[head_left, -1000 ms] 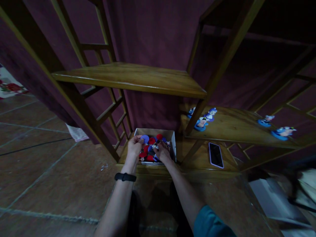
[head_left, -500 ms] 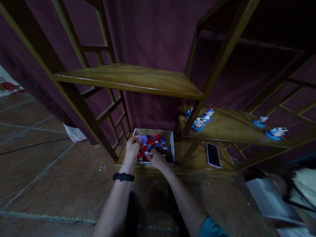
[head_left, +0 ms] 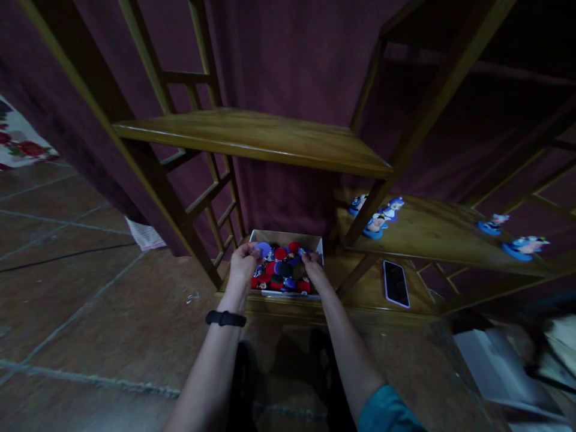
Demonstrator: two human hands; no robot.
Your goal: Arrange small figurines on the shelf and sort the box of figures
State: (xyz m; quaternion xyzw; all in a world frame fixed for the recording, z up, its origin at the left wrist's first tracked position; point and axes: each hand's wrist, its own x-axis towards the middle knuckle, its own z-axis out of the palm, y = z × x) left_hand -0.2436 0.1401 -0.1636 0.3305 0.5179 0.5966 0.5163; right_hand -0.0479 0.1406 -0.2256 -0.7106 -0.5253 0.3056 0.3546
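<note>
A white-edged cardboard box (head_left: 288, 239) sits on the bottom shelf, filled with small figurines (head_left: 279, 254) on red, black and purple round bases. At the box's left side, my left hand (head_left: 244, 262) pinches a figurine by its purple round base (head_left: 263, 249), which faces up; the figure itself is hidden. Inside the right part of the box, my right hand (head_left: 314, 269) has its fingers closed on a small bluish figurine, mostly covered by the fingertips.
A wooden shelf board (head_left: 252, 135) spans above the box. Several blue-based figurines (head_left: 374, 226) stand on the shelf to the right (head_left: 432, 231). Below them lies a phone (head_left: 396, 283). Wooden posts (head_left: 405, 138) frame the shelves, with a dark red curtain (head_left: 288, 66) behind.
My right hand has moved from the middle of the box to its right side and closed on a figurine. My left hand still holds the purple-based one. The view has shifted slightly left.
</note>
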